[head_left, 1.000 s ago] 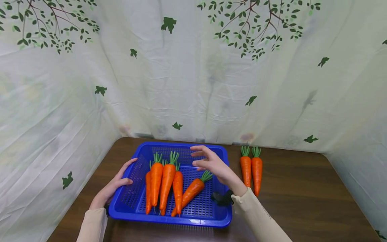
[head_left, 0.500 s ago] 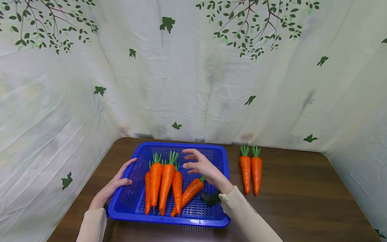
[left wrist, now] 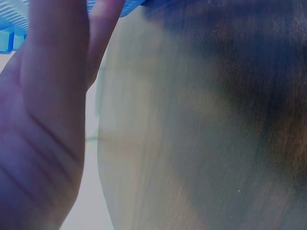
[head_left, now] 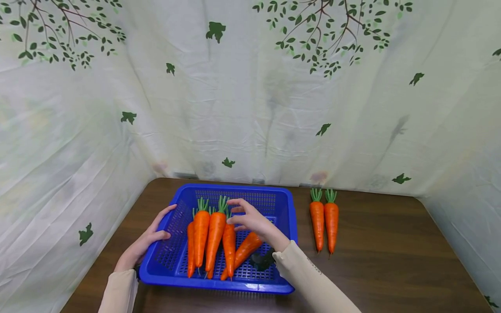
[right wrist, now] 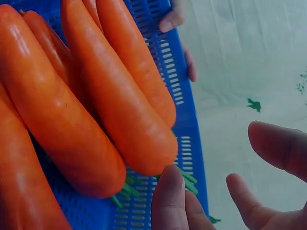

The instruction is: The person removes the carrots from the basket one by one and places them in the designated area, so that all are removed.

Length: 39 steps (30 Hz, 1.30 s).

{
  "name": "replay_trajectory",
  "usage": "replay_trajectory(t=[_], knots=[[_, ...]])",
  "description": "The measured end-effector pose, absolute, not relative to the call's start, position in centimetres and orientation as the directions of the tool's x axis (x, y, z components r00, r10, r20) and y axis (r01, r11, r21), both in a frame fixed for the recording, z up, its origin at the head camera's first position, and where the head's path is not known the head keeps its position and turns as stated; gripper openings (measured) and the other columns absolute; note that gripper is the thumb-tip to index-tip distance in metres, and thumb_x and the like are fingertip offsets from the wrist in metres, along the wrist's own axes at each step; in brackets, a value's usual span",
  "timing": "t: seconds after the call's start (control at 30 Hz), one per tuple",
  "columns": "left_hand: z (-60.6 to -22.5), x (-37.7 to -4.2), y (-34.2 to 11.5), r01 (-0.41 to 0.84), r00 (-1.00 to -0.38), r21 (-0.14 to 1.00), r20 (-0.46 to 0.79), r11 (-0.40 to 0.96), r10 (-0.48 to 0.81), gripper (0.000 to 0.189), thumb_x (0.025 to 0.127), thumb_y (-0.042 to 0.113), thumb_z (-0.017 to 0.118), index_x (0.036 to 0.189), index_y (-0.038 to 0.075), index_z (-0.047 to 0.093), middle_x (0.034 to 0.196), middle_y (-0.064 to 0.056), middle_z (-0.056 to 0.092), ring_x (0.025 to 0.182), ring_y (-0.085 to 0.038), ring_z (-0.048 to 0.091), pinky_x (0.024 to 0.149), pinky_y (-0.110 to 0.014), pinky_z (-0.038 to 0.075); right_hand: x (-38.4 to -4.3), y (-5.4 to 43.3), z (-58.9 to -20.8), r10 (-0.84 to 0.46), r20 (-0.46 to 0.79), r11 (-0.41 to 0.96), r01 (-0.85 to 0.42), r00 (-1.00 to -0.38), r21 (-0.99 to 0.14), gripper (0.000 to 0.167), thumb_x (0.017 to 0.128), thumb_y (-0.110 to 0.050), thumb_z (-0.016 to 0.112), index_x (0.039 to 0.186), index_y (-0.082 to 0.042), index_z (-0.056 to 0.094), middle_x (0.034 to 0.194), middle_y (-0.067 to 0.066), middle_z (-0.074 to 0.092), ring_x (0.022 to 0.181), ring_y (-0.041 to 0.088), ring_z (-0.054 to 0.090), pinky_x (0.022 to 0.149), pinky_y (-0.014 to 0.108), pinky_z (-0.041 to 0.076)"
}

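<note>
A blue plastic basket (head_left: 219,285) with slotted walls holds several orange carrots (head_left: 201,234) with green tops. My left hand (head_left: 146,239) grips its left rim, thumb toward the inside and fingers along the outer wall. Over the basket is my right hand (head_left: 250,219), fingers parted and slightly bent, holding nothing. Its fingertips overlap the green top of a middle carrot (head_left: 216,234). A slanted carrot (head_left: 248,248) lies partly hidden beneath that hand. In the right wrist view, a fingertip (right wrist: 170,191) is right by the thick end of a carrot (right wrist: 120,100).
Two more carrots, one (head_left: 317,224) beside the other (head_left: 331,226), lie on the brown wooden table (head_left: 391,252) right of the basket. A pale curtain (head_left: 258,108) with leaf prints hangs behind and at both sides. A dark wrist device (head_left: 262,260) sits under the right wrist.
My right hand has moved left and slightly down over the basket, from its right part to the carrot tops near the middle. The left hand and the carrots have stayed put.
</note>
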<state>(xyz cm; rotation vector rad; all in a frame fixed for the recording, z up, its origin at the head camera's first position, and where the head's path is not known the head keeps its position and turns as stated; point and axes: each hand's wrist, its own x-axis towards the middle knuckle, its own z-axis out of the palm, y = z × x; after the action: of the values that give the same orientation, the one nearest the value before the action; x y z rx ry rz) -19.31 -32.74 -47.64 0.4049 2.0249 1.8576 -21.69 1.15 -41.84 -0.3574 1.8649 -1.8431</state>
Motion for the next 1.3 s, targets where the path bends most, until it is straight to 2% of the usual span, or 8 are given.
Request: replay_trajectory(t=[0.5,0.97,1.3], knots=[[-47.7,-19.3,-32.7,-0.024,-0.896,0.995,-0.065,0.099,0.440,0.073,0.091,0.008,0.045,0.152,0.028,0.008,0.146,-0.027,0.004,0.113,-0.039,0.042,0.083,-0.048,0.048,-21.8,-0.4,-42.8,-0.512,-0.229,0.099,0.208,-0.828,-0.973,0.058,0.085,-0.004,0.064,0.139,-0.007,0.044,0.141,0.023,0.036,0.101,0.028,0.060,0.088,0.047,0.046],[-47.7,-19.3,-32.7,-0.016,-0.897,0.994,-0.062,0.108,0.437,0.073,0.092,0.009,0.045,0.152,0.028,0.008,0.147,-0.027,0.004,0.114,-0.039,0.041,0.084,-0.047,0.048,-22.2,-1.5,-43.6,-0.526,-0.252,0.150,0.203,-0.812,-0.968,0.060,0.085,-0.005,0.064,0.141,-0.009,0.041,0.137,0.017,0.038,0.103,0.029,0.058,0.085,0.046,0.048],[-47.7,-19.2,-32.7,-0.011,-0.895,0.995,-0.053,0.099,0.442,0.073,0.092,0.008,0.044,0.152,0.028,0.008,0.147,-0.027,0.004,0.114,-0.039,0.042,0.084,-0.047,0.048,-22.3,-2.0,-43.8,-0.537,-0.264,0.196,0.186,-0.801,-0.963,0.057,0.086,-0.007,0.065,0.140,-0.007,0.047,0.137,0.014,0.043,0.107,0.028,0.056,0.085,0.046,0.048]])
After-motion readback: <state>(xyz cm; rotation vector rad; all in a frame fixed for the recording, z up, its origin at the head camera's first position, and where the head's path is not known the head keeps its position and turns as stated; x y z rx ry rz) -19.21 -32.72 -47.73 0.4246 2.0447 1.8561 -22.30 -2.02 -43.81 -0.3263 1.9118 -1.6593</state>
